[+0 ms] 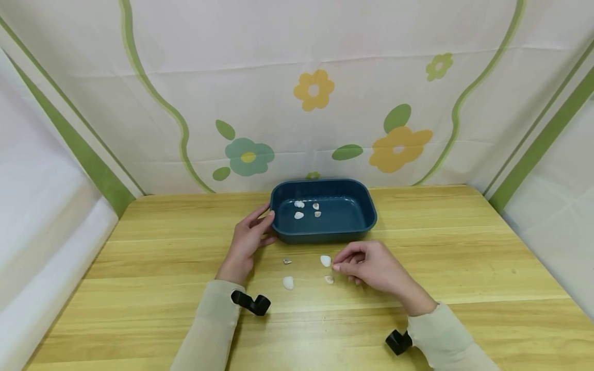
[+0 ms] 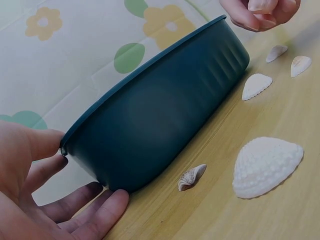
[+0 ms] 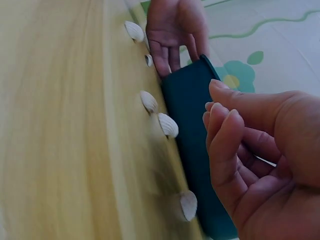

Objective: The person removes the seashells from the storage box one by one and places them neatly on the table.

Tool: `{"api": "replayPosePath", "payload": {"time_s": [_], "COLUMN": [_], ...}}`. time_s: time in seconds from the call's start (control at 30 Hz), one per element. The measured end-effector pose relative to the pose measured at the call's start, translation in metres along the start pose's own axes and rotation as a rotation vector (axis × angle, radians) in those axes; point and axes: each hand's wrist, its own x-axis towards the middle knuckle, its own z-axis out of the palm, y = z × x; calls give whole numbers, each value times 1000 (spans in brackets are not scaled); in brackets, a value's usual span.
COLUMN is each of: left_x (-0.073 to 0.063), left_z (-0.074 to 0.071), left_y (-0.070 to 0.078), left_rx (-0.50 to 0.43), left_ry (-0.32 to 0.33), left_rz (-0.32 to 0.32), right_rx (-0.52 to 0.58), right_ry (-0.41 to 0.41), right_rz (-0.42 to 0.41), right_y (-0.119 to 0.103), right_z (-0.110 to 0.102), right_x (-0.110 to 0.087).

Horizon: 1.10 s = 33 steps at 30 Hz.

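Note:
A dark blue rectangular tray [image 1: 325, 238] stands at the back of the table, with several small shells inside its left half. My left hand [image 1: 246, 241] touches its left end; the thumb is at the rim [image 2: 67, 145] and spread fingers lie against the end wall. In front of the tray are a ribbed white shell [image 2: 267, 167], a small spiral-looking shell [image 2: 192, 177], a white shell [image 1: 326, 261] and a patterned shell [image 1: 329, 280]. Another shell [image 3: 188, 205] lies under my right hand [image 1: 371, 265], whose loosely bent fingers hover beside the white shell with nothing visible between them.
The wooden table [image 1: 185, 319] ends at a white flowered cloth [image 1: 278, 46] behind the tray. White cloth also hangs at both sides. A black wrist mount [image 1: 252, 303] sits on the left sleeve, another [image 1: 398, 342] on the right.

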Motion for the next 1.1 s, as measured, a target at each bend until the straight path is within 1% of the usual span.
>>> {"api": "replayPosePath", "payload": {"time_s": [0.2,0.33,0.47,0.6,0.7,0.83,0.93,1.1], "left_x": [0,0,0,1,1,1,2,3], "left_z": [0,1,1,0,-1,-1,0,1], "left_y": [-1,-2,-2,-2,-3,-3,-2,-3], "left_rx": [-3,-7,-10,-12,-16,-16,-11,-12], "left_ry": [1,4,6,4,4,-3,-2,5], "left_rz": [1,-3,-3,0,1,-1,2,1], "right_rx": [-15,-31,-77,-118,-74,41,108,202], "right_ry": [10,26,57,101,125,163,179,165], "right_rz": [-6,-22,-61,-71,-35,48,102,190], "right_y": [-2,-10,-28,-42,-48,-48,-44,-35], "right_z": [-7,-14,-23,-32,-33,-30,-27,-23], "right_x": [-1,3,19,46,69,96,111,129]}}
